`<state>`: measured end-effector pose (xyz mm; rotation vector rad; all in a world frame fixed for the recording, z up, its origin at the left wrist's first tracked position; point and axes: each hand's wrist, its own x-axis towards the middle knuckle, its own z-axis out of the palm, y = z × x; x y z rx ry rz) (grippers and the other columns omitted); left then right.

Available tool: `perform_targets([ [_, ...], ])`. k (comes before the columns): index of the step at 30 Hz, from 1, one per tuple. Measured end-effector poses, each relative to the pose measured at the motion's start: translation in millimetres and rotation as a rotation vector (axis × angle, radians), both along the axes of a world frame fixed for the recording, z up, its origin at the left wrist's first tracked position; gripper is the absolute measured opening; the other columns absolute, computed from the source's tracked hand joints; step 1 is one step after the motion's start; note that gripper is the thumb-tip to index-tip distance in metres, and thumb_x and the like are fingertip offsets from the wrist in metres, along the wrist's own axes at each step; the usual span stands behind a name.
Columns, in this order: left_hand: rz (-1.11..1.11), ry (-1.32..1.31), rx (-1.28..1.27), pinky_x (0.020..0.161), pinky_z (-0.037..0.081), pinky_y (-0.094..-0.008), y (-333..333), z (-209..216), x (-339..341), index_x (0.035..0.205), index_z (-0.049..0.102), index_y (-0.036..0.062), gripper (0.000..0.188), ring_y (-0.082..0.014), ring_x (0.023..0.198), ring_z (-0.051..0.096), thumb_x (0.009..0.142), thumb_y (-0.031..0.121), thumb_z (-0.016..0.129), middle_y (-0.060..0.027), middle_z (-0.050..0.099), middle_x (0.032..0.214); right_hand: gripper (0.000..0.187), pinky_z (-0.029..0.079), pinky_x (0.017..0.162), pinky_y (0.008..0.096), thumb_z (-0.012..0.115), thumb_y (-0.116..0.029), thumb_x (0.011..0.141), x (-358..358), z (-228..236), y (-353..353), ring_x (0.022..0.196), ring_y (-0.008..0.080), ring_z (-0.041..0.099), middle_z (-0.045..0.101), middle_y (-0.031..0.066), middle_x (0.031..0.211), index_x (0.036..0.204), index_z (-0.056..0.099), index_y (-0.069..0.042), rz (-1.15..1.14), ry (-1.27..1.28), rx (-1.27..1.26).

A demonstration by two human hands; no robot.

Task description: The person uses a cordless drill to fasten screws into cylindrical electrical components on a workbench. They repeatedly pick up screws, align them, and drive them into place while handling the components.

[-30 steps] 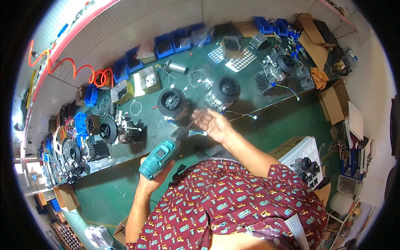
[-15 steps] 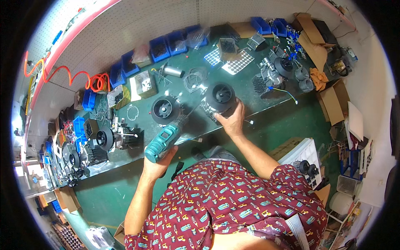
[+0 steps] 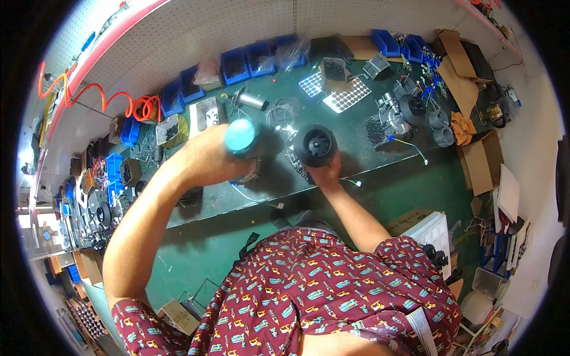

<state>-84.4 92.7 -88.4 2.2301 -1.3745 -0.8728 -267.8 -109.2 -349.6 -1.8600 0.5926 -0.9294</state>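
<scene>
My left hand (image 3: 217, 153) is closed round a teal cordless drill (image 3: 241, 136), its round end turned up toward me. The drill stands about upright over the left part of the bench, and its tip is hidden. Below hand and drill lies a metal motor part (image 3: 252, 171), mostly covered. My right hand (image 3: 325, 173) wraps the near right side of a blower motor with a black round fan housing (image 3: 315, 145). Metal parts of that unit show at its left, and a thin cable with a white plug lies beside it.
Another blower motor (image 3: 396, 113) sits on the green bench (image 3: 285, 188) at right. Blue bins (image 3: 235, 65) line the back, with a perforated white sheet (image 3: 347, 97) before them. An orange coiled hose (image 3: 145, 108) hangs at left. Open cardboard boxes (image 3: 482, 157) stand at far right.
My left hand has raised the drill and swung it upright, left elbow out to the side. It now covers the left fan unit. My right hand stays at the right blower motor.
</scene>
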Motion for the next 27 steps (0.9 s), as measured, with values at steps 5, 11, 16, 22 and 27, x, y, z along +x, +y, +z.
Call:
perform_targets([
  [5, -0.075, -0.078, 0.259, 0.082, 0.055, -0.0394, -32.2, 2.1, 9.6, 0.112, 0.07, 0.0091, 0.038, -0.03, 0.087, 0.069, 0.076, 0.018, 0.075, -0.0163, 0.073, 0.099, 0.063, 0.049, 0.096, 0.0344, 0.088, -0.021, 0.072, 1.6, -6.7, 6.6, 0.11, 0.0173, 0.062, 0.064, 0.0082, 0.12, 0.126, 0.058, -0.006, 0.01, -0.013, 0.033],
  [11, -0.12, -0.004, 0.168, 0.086, 0.054, -0.0375, -35.0, 7.5, 20.7, 0.117, 0.067, 0.0082, 0.043, -0.0258, 0.095, 0.067, 0.076, 0.018, 0.075, -0.0128, 0.073, 0.105, 0.075, 0.051, 0.096, 0.0401, 0.091, -0.033, 0.064, -1.3, -20.3, 11.2, 0.117, 0.0289, 0.063, 0.065, 0.0128, 0.123, 0.126, 0.057, -0.009, -0.106, 0.199, 0.007],
  [16, -0.126, -0.083, 0.217, 0.082, 0.054, -0.0384, -32.1, -3.9, 26.0, 0.112, 0.069, 0.0085, 0.039, -0.0264, 0.09, 0.067, 0.074, 0.018, 0.076, -0.0125, 0.072, 0.098, 0.077, 0.051, 0.096, 0.0404, 0.09, -0.038, 0.065, 0.7, 2.3, 15.6, 0.115, 0.0287, 0.063, 0.066, 0.0129, 0.119, 0.128, 0.055, -0.01, -0.095, 0.233, 0.032],
  [22, -0.144, -0.076, 0.093, 0.082, 0.054, -0.0394, -40.0, 7.2, 4.0, 0.111, 0.069, 0.0097, 0.039, -0.0307, 0.091, 0.068, 0.075, 0.022, 0.077, -0.0148, 0.072, 0.098, 0.066, 0.051, 0.094, 0.037, 0.087, -0.038, 0.07, -4.2, 36.0, 11.9, 0.109, 0.0265, 0.066, 0.066, 0.0093, 0.116, 0.122, 0.059, -0.01, -0.062, 0.033, 0.032],
  [27, -0.065, 0.036, -0.025, 0.08, 0.055, -0.0386, -18.6, 7.4, -9.0, 0.108, 0.07, 0.009, 0.034, -0.0305, 0.087, 0.07, 0.077, 0.022, 0.076, -0.0151, 0.073, 0.094, 0.08, 0.051, 0.096, 0.0384, 0.094, -0.034, 0.065, -6.0, -17.2, 10.6, 0.109, 0.0246, 0.065, 0.065, 0.0113, 0.12, 0.128, 0.055, -0.007, -0.11, -0.096, -0.041],
])
